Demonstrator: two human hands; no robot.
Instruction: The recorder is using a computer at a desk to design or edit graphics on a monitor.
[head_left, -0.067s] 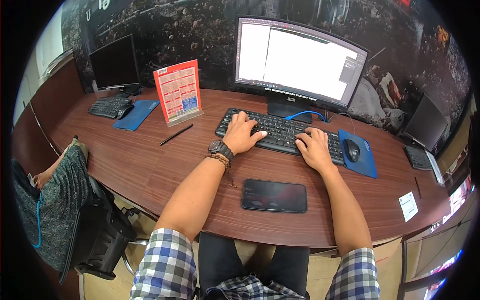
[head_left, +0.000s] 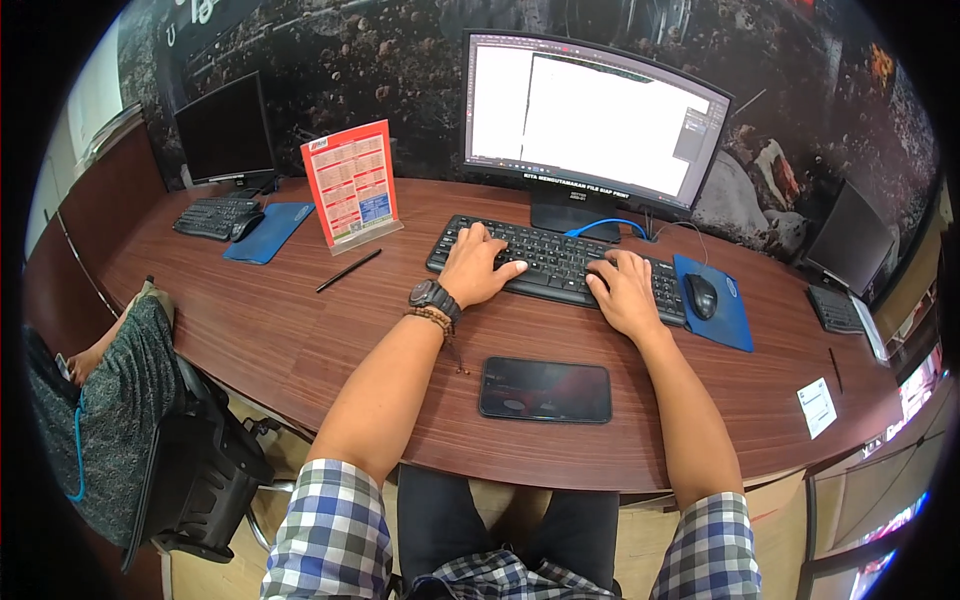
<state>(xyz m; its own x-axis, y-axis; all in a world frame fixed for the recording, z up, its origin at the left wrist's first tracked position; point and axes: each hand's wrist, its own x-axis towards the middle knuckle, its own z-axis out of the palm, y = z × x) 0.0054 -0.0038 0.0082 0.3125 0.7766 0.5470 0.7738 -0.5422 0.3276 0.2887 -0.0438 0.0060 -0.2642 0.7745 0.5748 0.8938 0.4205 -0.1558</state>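
Note:
Both of my hands rest on a black keyboard (head_left: 548, 262) in front of a lit monitor (head_left: 600, 115) that shows a mostly white window. My left hand (head_left: 473, 265), with a dark watch and a beaded bracelet at the wrist, lies over the keyboard's left part, fingers spread and thumb stretched toward the lower keys. My right hand (head_left: 627, 292) sits over the right part, its fingers apart and slightly bent on the keys. Neither hand grips anything. A black mouse (head_left: 702, 296) on a blue mouse pad (head_left: 733, 318) lies just right of the keyboard.
A dark phone (head_left: 545, 390) lies between my forearms. Left are a pen (head_left: 349, 270), a red-and-white card stand (head_left: 350, 185), and another keyboard (head_left: 215, 218) and monitor (head_left: 226, 130). A seated person (head_left: 110, 390) is at far left. A small paper (head_left: 817, 408) lies at right.
The whole view has shifted slightly, so the desk things sit a little further left. My hands stay on the keyboard with almost the same finger positions.

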